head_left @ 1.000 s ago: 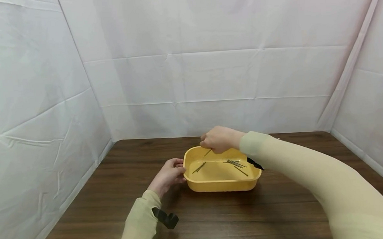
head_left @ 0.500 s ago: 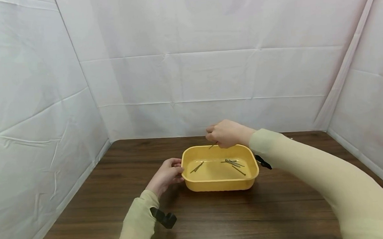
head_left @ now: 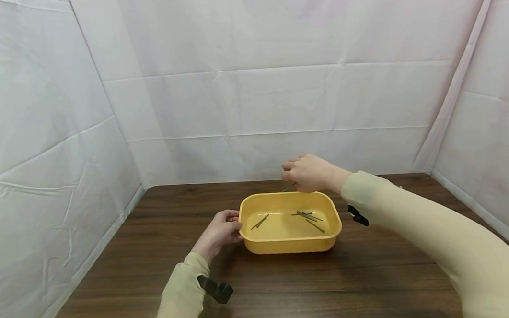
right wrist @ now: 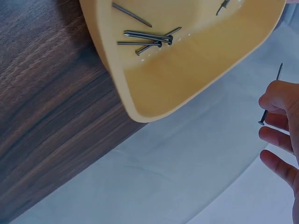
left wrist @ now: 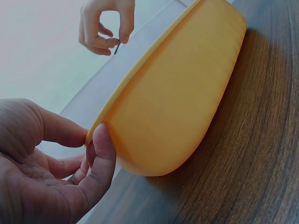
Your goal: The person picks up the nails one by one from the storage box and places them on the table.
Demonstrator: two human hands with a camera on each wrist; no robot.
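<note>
A yellow plastic tub (head_left: 259,245) (left wrist: 182,98) (right wrist: 187,79) stands on the dark wooden table (head_left: 287,287). Several long dark nails (head_left: 306,217) (right wrist: 147,39) lie on its floor. My left hand (head_left: 218,233) (left wrist: 70,158) holds the tub's left rim between thumb and fingers. Above and behind the tub's far rim, my right hand (head_left: 307,173) (right wrist: 282,126) pinches one nail (right wrist: 271,95) (head_left: 287,189) (left wrist: 117,47) in the air.
White sheets (head_left: 251,101) close off the table at the back and on both sides. The tub sits near the table's middle, with bare wood (head_left: 313,290) in front of it and to its right.
My right hand has risen out of the tub with a nail and moved back and to the right, past the far rim. The left hand stays on the rim.
</note>
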